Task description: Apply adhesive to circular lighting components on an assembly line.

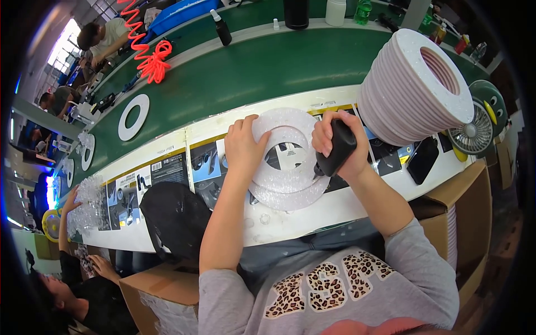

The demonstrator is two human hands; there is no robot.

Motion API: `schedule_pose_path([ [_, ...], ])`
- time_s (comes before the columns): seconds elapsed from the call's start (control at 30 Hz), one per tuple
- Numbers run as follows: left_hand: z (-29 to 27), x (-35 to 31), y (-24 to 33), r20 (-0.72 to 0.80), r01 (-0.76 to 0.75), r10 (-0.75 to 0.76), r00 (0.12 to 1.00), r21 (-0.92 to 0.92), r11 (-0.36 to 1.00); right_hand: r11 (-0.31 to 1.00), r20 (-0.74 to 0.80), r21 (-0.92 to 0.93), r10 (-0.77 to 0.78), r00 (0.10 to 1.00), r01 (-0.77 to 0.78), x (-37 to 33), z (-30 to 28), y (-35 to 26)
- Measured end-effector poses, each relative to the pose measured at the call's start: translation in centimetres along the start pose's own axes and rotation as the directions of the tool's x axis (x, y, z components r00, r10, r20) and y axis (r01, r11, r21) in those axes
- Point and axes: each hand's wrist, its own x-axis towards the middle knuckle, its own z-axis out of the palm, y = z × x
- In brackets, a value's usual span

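Two flat white speckled rings [290, 200] lie overlapping on the bench in front of me, one shifted upward over the other. My left hand [244, 146] rests at their left edge, fingers stretched out and thumb lying over the ring surface. In my right hand [353, 146] is a black squeeze bottle [338, 149], gripped with the fingers wrapped round it. Its nozzle tilts down to the right side of the lower ring, at or very near its surface; whether it touches I cannot tell.
A tall stack of white rings [393, 95] stands at the right, beside a fan [473, 131] and a black phone [422, 161]. A black cap-like item [174, 215] lies left of my arm. Another ring [134, 117] rests on the green belt [223, 78]. A co-worker sits at the left.
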Motion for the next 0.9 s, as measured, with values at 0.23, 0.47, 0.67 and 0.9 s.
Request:
schedule_pose_path([
  [0.23, -0.2, 0.1, 0.1, 0.007, -0.003, 0.003, 1.000, 0.004, 1.000, 0.930, -0.230, 0.366, 0.132, 0.964, -0.040, 1.3, -2.3, -1.8],
  [0.47, -0.5, 0.0, 0.6, 0.005, -0.029, 0.028, 1.000, 0.065, 0.997, 0.704, -0.194, 0.706, 0.298, 0.935, -0.078, 2.3, -4.8, -1.3],
  [0.67, -1.7, -0.1, 1.8, 0.101, -0.003, -0.023, 0.995, 0.243, 0.970, 0.675, -0.173, 0.737, 0.225, 0.959, -0.026, 2.5, -6.2, -1.1],
  [0.9, -4.6, 0.6, 1.8, 0.307, 0.056, -0.121, 0.944, 0.213, 0.976, 0.647, -0.179, 0.762, 0.225, 0.958, -0.009, 2.5, -5.6, -1.2],
])
